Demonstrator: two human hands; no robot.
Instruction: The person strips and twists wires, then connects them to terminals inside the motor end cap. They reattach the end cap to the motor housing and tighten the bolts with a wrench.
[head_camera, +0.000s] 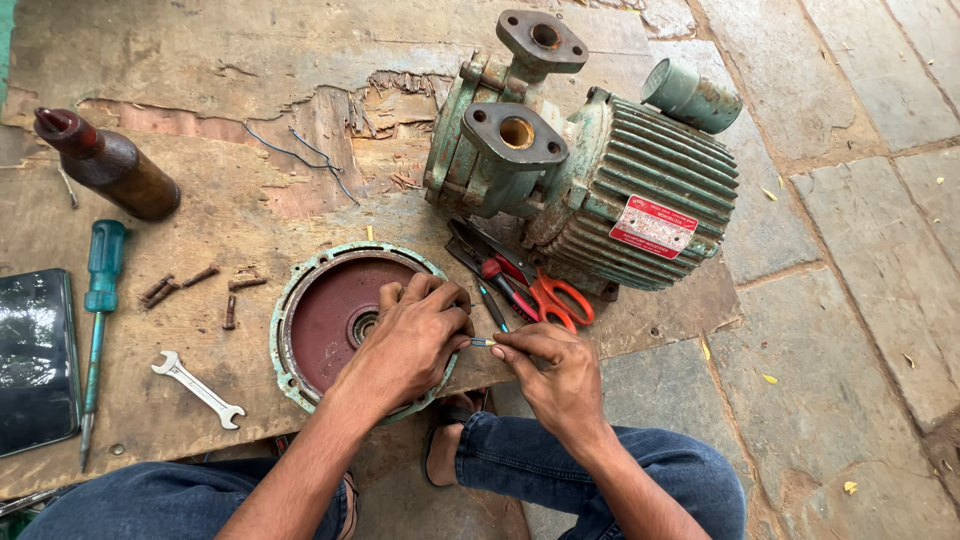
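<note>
Even, soft daylight, bright overall. Weak shadows under pump (590, 170) and hands. Faint glare on phone screen (35, 360). Sharp focus; slight wide-angle stretch at edges.

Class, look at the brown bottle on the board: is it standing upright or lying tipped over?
Tipped over. The brown bottle lies on its side on the wooden board, its red cap pointing to the upper left, above the teal screwdriver.

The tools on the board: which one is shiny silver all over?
The little open-ended spanner, lying left of the round cover. The screwdriver has a teal handle, and the scissors have orange handles.
</note>
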